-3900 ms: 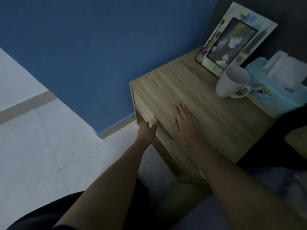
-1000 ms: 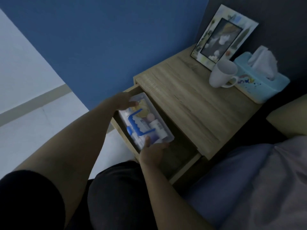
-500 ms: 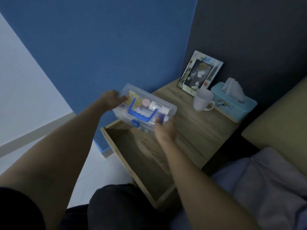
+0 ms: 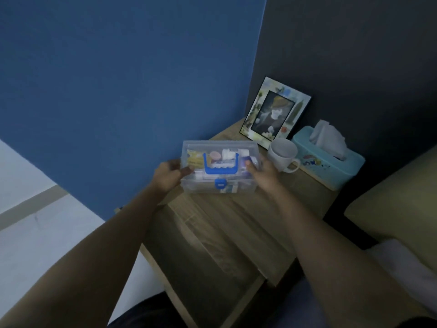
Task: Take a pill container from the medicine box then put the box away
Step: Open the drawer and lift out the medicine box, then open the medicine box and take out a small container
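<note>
The medicine box (image 4: 218, 166) is a clear plastic case with a blue handle and a blue front latch; its lid is closed and several small medicine packs show through it. It sits at or just above the left front part of the wooden nightstand top (image 4: 279, 209). My left hand (image 4: 169, 176) grips its left end and my right hand (image 4: 262, 174) grips its right end. No single pill container can be told apart inside.
The nightstand drawer (image 4: 203, 263) below the box is pulled out. A white mug (image 4: 282, 155), a picture frame (image 4: 274, 112) and a teal tissue box (image 4: 328, 157) stand at the back right. A blue wall is left; bedding lies right.
Both hands have lifted the medicine box out of the opened drawer and carried it up and back over the nightstand top, with its latch now facing me.
</note>
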The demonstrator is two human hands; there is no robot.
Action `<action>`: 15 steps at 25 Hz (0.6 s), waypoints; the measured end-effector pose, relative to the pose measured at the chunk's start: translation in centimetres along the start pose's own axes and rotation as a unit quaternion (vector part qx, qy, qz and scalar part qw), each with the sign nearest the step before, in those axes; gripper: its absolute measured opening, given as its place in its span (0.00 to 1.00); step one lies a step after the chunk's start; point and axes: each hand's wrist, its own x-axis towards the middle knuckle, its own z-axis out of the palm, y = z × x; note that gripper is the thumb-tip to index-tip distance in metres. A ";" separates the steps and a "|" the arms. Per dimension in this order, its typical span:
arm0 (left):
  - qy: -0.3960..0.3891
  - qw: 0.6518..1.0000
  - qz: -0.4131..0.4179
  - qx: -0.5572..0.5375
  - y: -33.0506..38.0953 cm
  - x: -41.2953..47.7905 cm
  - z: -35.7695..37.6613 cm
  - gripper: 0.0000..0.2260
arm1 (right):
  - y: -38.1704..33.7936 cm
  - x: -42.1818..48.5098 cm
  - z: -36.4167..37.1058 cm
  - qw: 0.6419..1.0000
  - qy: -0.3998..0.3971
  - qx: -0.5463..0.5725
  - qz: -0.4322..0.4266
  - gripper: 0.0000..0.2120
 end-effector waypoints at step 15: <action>0.277 0.954 -0.079 -0.086 0.0 -4.3 8.8 0.11 | 0.1 3.0 -1.2 0.858 -0.111 -0.430 -0.259 0.27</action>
